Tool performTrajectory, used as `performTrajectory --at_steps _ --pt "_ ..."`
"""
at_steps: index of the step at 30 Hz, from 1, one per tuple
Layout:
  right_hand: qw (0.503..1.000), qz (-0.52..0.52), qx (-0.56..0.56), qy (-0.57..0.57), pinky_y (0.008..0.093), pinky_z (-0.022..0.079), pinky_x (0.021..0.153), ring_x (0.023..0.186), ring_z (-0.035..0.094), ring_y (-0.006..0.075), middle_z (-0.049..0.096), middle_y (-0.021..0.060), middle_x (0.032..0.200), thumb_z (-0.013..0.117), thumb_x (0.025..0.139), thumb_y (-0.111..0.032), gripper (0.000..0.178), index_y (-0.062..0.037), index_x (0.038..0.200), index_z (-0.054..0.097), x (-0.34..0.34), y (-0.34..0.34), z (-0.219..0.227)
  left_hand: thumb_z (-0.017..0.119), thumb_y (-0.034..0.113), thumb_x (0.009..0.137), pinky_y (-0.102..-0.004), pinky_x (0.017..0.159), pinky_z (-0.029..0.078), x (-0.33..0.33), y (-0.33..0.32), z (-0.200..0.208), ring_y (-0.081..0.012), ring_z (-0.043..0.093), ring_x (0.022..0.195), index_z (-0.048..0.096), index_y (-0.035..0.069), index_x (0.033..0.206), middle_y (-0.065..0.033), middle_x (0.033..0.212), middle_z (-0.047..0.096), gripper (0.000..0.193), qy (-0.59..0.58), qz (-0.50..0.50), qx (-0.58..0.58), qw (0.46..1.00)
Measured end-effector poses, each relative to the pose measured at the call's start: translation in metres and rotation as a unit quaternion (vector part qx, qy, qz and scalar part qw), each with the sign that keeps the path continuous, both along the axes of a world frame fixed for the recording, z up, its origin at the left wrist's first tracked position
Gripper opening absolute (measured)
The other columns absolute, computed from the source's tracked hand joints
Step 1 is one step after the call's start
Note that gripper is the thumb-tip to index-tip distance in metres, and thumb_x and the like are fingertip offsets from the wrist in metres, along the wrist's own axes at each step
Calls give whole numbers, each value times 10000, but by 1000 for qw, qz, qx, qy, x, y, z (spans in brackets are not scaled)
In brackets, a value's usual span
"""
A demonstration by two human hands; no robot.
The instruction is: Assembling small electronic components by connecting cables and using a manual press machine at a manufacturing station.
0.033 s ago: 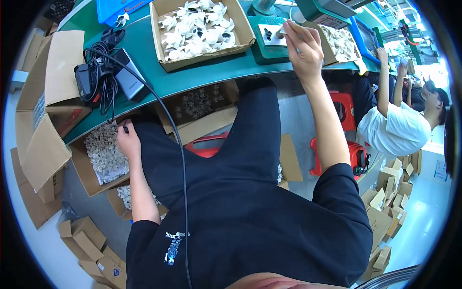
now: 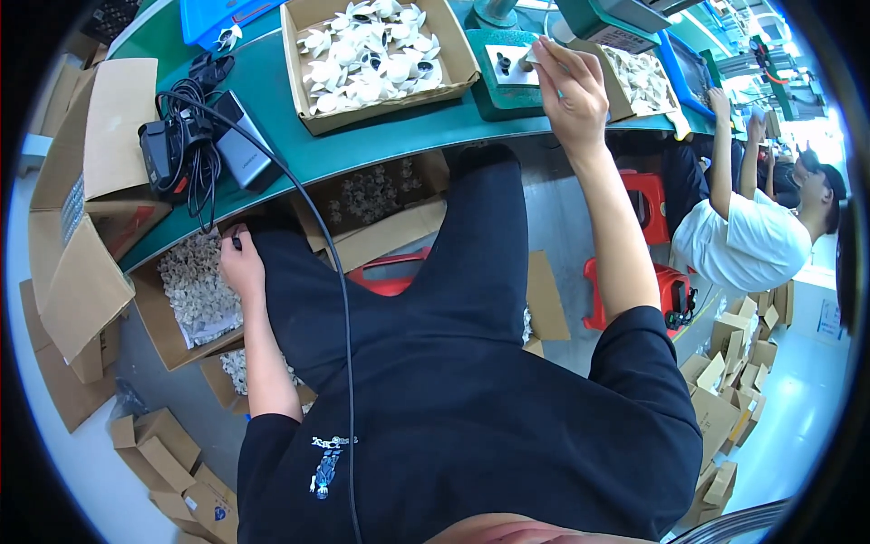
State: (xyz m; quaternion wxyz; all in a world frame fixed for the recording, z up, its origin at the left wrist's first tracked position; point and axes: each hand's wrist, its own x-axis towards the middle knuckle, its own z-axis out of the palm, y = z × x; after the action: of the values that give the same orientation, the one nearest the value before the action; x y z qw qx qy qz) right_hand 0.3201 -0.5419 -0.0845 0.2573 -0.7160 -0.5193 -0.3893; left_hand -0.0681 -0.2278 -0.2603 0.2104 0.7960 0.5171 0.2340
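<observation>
My right hand (image 2: 575, 95) is raised over the green base of a bench machine (image 2: 507, 104). Its thumb and fingers are pinched together beside a pale metal plate (image 2: 513, 77) with dark fittings; what they grip is too small to make out. Low on the left, beside my thigh, my left hand (image 2: 242, 267) is closed around a small black piece (image 2: 237, 243). That hand is next to a carton of small whitish parts (image 2: 195, 286). On the green bench, left of the machine, a shallow cardboard box (image 2: 385, 107) holds many white finned parts (image 2: 376, 59).
A black cable (image 2: 340, 272) runs from a bundle by a grey power bank (image 2: 246, 145) across my lap. Right of the machine stands another box of white parts (image 2: 643, 82). A co-worker in a white shirt (image 2: 743, 240) sits right, near red stools (image 2: 645, 204). Cartons (image 2: 172, 444) line the floor.
</observation>
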Motion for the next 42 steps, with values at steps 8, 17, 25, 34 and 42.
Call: performTrajectory --at_steps 8,17,25,34,42 --pt "1000 -11 21 -7 327 504 875 978 633 236 687 71 1126 688 771 10 349 -46 1116 707 -6 0 -8 565 349 940 -411 792 490 8 -8 18 -363 654 896 692 111 1093 -175 944 698 310 50 17 -39 998" --pt "985 -45 112 127 315 504 863 973 650 240 695 123 1082 627 827 -26 208 -2 1016 709 -3 -20 10 562 334 949 -388 741 489 -22 -5 -4 -322 658 798 681 82 1050 -150 863 693 296 -64 -9 2 998" --pt "790 44 269 549 350 509 775 823 654 218 701 114 872 598 843 -88 142 -9 842 715 69 -31 5 575 317 949 -361 725 486 -18 4 -20 -262 645 744 671 26 1039 -147 810 679 319 -62 -11 10 998" --pt "857 39 106 503 341 505 789 850 646 213 697 96 933 676 784 -202 276 -29 998 697 73 -13 -33 530 379 962 -418 819 502 -11 19 -14 -364 650 952 675 52 1135 -173 1064 690 397 45 -4 13 999" --pt "898 33 175 403 363 502 853 949 628 279 656 109 1003 758 735 -136 351 -3 1044 660 -27 1 3 465 343 996 -330 663 500 -16 22 -34 -237 598 696 602 52 1256 -92 914 637 413 -17 -110 -94 989"
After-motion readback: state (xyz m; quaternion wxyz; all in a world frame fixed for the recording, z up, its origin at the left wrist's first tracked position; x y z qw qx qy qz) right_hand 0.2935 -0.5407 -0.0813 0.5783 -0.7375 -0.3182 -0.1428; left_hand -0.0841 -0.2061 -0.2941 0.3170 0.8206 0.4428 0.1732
